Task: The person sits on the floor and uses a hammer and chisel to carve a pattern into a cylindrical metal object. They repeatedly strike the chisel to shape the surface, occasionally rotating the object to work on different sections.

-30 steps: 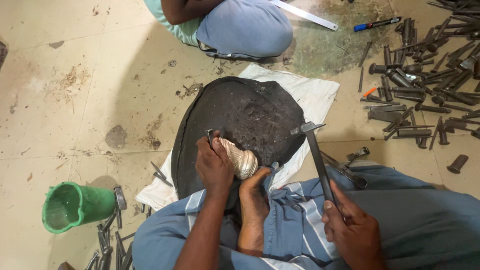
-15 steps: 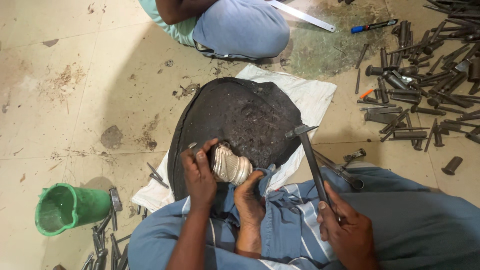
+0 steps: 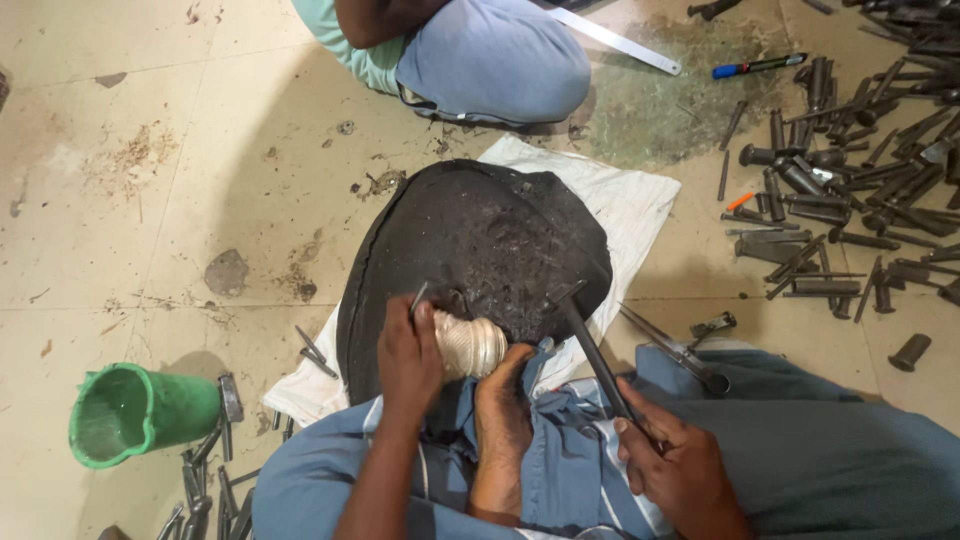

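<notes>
A black, rough, dome-shaped block [image 3: 480, 240] lies on a white cloth [image 3: 620, 200] on the floor in front of me. A small ribbed silvery metal piece [image 3: 472, 345] rests at its near edge, braced by my bare foot [image 3: 500, 425]. My left hand [image 3: 408, 360] grips a thin metal punch [image 3: 418, 298] set beside the silvery piece. My right hand [image 3: 680, 470] holds a dark-handled hammer [image 3: 595, 355] whose head hovers just right of the piece, over the block.
Another person's bent knee [image 3: 490, 60] is at the top. Several metal punches [image 3: 840, 190] are scattered at the right with a blue marker [image 3: 760, 67] and a steel ruler [image 3: 610, 27]. A green cup [image 3: 140, 415] lies at the left beside more tools [image 3: 205, 470]. Pliers [image 3: 680, 350] lie near my knee.
The hammer head has come down and to the left, closer to the silvery piece. My left hand with the punch has shifted slightly on the piece.
</notes>
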The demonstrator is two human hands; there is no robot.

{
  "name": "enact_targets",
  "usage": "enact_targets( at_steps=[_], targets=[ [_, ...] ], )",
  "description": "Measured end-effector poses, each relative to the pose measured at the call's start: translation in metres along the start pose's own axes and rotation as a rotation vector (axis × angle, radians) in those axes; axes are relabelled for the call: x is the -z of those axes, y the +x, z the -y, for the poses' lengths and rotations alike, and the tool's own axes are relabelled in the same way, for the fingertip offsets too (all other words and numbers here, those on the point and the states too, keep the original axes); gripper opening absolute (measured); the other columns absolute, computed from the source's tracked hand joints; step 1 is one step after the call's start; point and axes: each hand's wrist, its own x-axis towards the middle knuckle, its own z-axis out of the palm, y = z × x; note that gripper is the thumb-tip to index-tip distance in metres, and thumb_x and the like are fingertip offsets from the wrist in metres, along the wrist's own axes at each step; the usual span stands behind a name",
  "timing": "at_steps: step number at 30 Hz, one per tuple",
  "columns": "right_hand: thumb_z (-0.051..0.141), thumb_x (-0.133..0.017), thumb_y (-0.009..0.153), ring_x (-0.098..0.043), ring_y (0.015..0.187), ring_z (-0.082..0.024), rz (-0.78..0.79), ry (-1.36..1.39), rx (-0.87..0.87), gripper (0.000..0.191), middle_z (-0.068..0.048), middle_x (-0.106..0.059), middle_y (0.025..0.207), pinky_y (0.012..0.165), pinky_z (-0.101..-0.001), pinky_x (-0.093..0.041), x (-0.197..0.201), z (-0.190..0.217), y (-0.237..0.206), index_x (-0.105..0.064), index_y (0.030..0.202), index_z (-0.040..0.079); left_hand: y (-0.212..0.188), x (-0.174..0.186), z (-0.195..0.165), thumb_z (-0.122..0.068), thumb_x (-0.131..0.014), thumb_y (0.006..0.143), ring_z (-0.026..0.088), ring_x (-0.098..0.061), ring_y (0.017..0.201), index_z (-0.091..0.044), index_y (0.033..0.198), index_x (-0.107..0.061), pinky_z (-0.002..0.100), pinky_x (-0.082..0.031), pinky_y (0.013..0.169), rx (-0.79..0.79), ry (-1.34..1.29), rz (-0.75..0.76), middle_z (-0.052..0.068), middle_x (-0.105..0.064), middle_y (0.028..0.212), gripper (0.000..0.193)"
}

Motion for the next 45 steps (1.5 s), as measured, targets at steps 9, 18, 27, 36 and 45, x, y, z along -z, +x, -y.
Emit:
enact_targets(
  at_steps=[9, 18, 27, 36, 45],
  targets=[
    [0.01, -0.071, 0.092, -0.052, 0.042, -0.014, -0.055, -0.097, -0.038, 0.047, -0.007, -0.064, 0.061, 0.04, -0.0301, -0.04, -0.013, -0.006, 0.015, -0.067, 0.139, 0.012, -0.086, 0.014, 0.017, -0.001, -0.059, 0.096, 0.039, -0.059, 0.119, 0.0, 0.113, -0.061, 0.046, -0.047, 0.104, -0.183, 0.009, -0.215, 0.019, -0.063, 0.124, 0.017],
    [0.009, -0.07, 0.092, -0.05, 0.043, -0.016, -0.06, -0.051, -0.116, 0.047, -0.009, -0.062, 0.061, 0.041, -0.0321, -0.038, -0.022, -0.011, 0.022, -0.067, 0.139, 0.015, -0.09, 0.027, 0.011, -0.005, -0.062, 0.093, 0.039, -0.055, 0.118, 0.001, 0.109, -0.061, 0.048, -0.045, 0.102, -0.128, 0.062, -0.177, 0.02, -0.06, 0.123, 0.018],
    [0.013, -0.07, 0.094, -0.054, 0.044, -0.017, -0.061, -0.135, -0.145, 0.046, -0.013, -0.069, 0.065, 0.042, -0.0332, -0.04, -0.027, -0.013, 0.027, -0.065, 0.14, 0.017, -0.079, 0.049, 0.002, -0.01, -0.065, 0.091, 0.039, -0.056, 0.105, -0.001, 0.104, -0.062, 0.052, -0.043, 0.096, -0.068, 0.208, -0.205, 0.018, -0.064, 0.104, 0.016],
    [0.01, -0.07, 0.09, -0.062, 0.048, -0.012, -0.179, -0.331, 0.156, 0.048, -0.009, -0.074, 0.066, 0.045, -0.029, -0.048, -0.044, 0.017, -0.008, -0.066, 0.137, 0.011, 0.012, 0.077, 0.02, -0.006, -0.05, 0.101, 0.012, -0.071, 0.098, -0.011, 0.115, -0.049, 0.026, -0.05, 0.093, 0.364, -0.724, 0.106, 0.006, -0.081, 0.101, 0.014],
    [0.012, -0.07, 0.092, -0.051, 0.045, -0.016, -0.026, -0.441, 0.064, 0.049, -0.009, -0.059, 0.057, 0.043, -0.0339, -0.043, -0.048, 0.072, -0.025, -0.063, 0.14, 0.016, 0.025, 0.046, 0.04, 0.003, -0.074, 0.083, 0.007, -0.068, 0.076, -0.004, 0.094, -0.077, 0.026, -0.054, 0.071, 0.266, -0.547, 0.331, 0.001, -0.077, 0.085, 0.013]
  ],
)
